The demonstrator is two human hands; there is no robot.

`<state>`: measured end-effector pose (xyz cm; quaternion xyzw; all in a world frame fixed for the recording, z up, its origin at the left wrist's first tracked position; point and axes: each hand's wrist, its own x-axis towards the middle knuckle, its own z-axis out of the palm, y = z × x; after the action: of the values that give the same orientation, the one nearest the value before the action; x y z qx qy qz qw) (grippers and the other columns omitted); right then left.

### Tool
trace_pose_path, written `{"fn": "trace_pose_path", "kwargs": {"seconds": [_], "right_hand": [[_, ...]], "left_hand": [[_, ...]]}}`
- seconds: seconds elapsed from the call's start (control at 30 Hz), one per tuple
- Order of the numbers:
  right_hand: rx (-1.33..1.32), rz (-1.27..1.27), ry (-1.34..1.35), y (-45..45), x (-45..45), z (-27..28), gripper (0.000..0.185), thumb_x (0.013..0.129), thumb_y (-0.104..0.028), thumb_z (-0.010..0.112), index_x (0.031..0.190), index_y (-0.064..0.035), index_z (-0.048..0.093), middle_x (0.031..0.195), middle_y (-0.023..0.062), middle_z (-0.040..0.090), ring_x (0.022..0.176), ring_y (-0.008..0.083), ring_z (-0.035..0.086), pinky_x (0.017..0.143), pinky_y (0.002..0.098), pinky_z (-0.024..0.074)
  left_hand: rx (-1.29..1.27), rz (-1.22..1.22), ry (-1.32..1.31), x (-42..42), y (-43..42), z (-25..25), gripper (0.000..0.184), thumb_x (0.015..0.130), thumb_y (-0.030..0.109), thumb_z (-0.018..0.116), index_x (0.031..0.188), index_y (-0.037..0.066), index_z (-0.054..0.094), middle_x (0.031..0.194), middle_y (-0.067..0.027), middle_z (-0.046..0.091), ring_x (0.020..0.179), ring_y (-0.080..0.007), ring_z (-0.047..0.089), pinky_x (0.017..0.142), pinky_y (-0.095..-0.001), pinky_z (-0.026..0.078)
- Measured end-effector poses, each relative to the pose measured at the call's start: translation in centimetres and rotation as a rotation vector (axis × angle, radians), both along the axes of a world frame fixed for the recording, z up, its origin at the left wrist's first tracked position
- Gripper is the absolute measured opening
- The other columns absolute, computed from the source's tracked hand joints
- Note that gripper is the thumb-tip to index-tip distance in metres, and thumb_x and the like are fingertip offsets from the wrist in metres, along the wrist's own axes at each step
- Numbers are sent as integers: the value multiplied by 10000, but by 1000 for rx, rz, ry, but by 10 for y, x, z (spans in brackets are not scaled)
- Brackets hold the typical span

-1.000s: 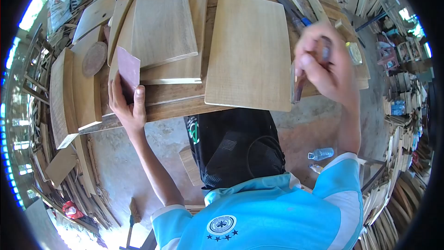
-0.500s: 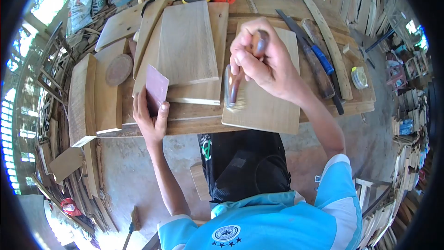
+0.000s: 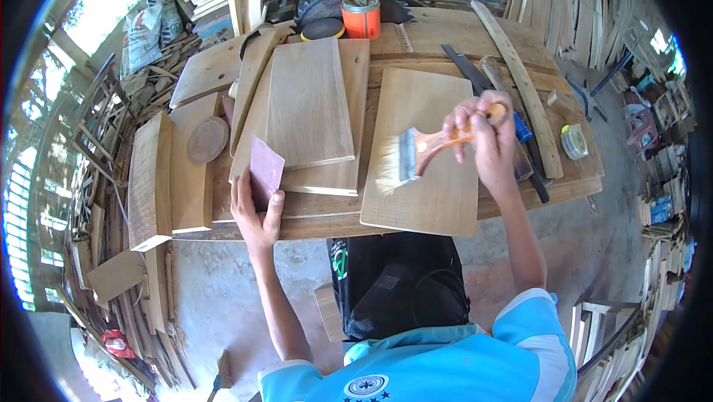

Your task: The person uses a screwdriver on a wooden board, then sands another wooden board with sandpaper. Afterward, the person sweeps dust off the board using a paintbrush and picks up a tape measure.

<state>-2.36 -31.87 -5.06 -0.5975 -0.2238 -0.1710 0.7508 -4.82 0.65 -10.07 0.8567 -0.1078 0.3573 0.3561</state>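
Observation:
My right hand (image 3: pixel 486 138) grips the wooden handle of a wide flat paintbrush (image 3: pixel 423 151). Its pale bristles point left, over a smooth wooden board (image 3: pixel 416 201) lying near the front edge of the workbench; whether they touch it I cannot tell. Between the thumb and fingers of my left hand (image 3: pixel 256 212) is a purplish-brown piece of sandpaper (image 3: pixel 265 168), held upright at the bench's front edge. Just beyond it, a darker wooden board (image 3: pixel 310 105) rests on top of a larger board (image 3: pixel 327 177).
An orange can (image 3: pixel 362 19) stands at the back beside a circular saw blade (image 3: pixel 319 4) and a round black pad (image 3: pixel 322 30). A long wood strip (image 3: pixel 520 82), a clear tape roll (image 3: pixel 573 142) and a dark flat bar (image 3: pixel 464 67) lie right. Curved wood pieces (image 3: pixel 152 183) sit left.
My right hand has moved right and lower, and the paintbrush has swung from upright to nearly level, bristles leftward. My left hand still holds the sandpaper. The view has shifted slightly.

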Motion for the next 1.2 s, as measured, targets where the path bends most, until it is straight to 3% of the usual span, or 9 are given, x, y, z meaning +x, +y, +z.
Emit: {"fn": "trace_pose_path", "kwargs": {"seconds": [0.27, 0.53, 0.6, 0.63, 0.73, 0.83, 1.03, 1.13, 1.2], "right_hand": [[186, -425, 90, -58, -57, 4, 145, 803, -19, 385, 924, -97, 365, 731, 81, 457, 649, 159, 539, 374, 182, 330], [65, -422, 114, -52, -40, 43, 128, 776, 6, 414, 873, -77, 414, 638, 38, 438, 537, 109, 460, 411, 224, 320], [-547, -609, 196, -44, -33, 54, 98, 785, 18, 438, 853, -51, 430, 554, 47, 408, 457, 136, 412, 430, 284, 331], [-555, -584, 195, -37, -27, 58, 98, 785, 18, 438, 853, -51, 430, 554, 47, 408, 457, 136, 412, 430, 284, 331], [-683, -470, 110, -12, 0, 63, 106, 778, 7, 487, 861, -23, 429, 554, 137, 411, 457, 263, 435, 473, 354, 355], [-840, -403, 105, 7, 24, 60, 137, 762, 8, 508, 869, -24, 429, 568, 139, 427, 490, 258, 473, 499, 359, 374], [-654, -147, -2, 44, 47, 55, 202, 745, 3, 583, 844, -41, 412, 577, 63, 400, 497, 163, 411, 519, 273, 390], [-309, -22, 43, 58, 60, 38, 202, 803, -58, 618, 839, -59, 419, 612, 4, 464, 551, 38, 439, 482, 199, 374], [-203, -40, 77, 57, 60, 37, 198, 810, -52, 613, 846, -56, 419, 651, 13, 485, 571, 40, 464, 481, 194, 386]], "left_hand": [[-16, -11, 3, 3, 2, -2, 627, 757, 469, 600, 1055, -72, 491, 823, -179, 503, 727, -303, 500, 636, -382, 397], [38, 43, -19, 4, 6, -7, 601, 756, 455, 602, 1009, -78, 487, 790, -166, 490, 690, -295, 489, 607, -377, 393], [32, 79, -21, 3, 6, -7, 590, 753, 448, 607, 999, -75, 487, 786, -165, 485, 684, -296, 485, 603, -377, 391], [20, 80, -20, 3, 5, -6, 578, 747, 436, 613, 994, -72, 487, 784, -167, 484, 683, -300, 484, 599, -378, 389], [33, 101, -55, 7, 4, -4, 548, 723, 396, 637, 986, -63, 490, 781, -172, 481, 679, -314, 482, 591, -382, 383], [24, 146, -37, 6, 2, -2, 554, 698, 403, 659, 966, -54, 498, 753, -160, 471, 660, -316, 476, 592, -384, 384], [-5, 216, 10, 5, -3, 2, 554, 677, 409, 672, 954, -42, 506, 729, -148, 462, 646, -301, 474, 580, -370, 384], [-42, 213, 33, 5, -5, 5, 551, 673, 409, 668, 953, -38, 508, 729, -145, 458, 649, -301, 474, 590, -370, 387], [-31, 212, 12, 6, -3, 5, 555, 675, 410, 667, 959, -39, 507, 737, -147, 461, 655, -300, 476, 594, -371, 387]]}}
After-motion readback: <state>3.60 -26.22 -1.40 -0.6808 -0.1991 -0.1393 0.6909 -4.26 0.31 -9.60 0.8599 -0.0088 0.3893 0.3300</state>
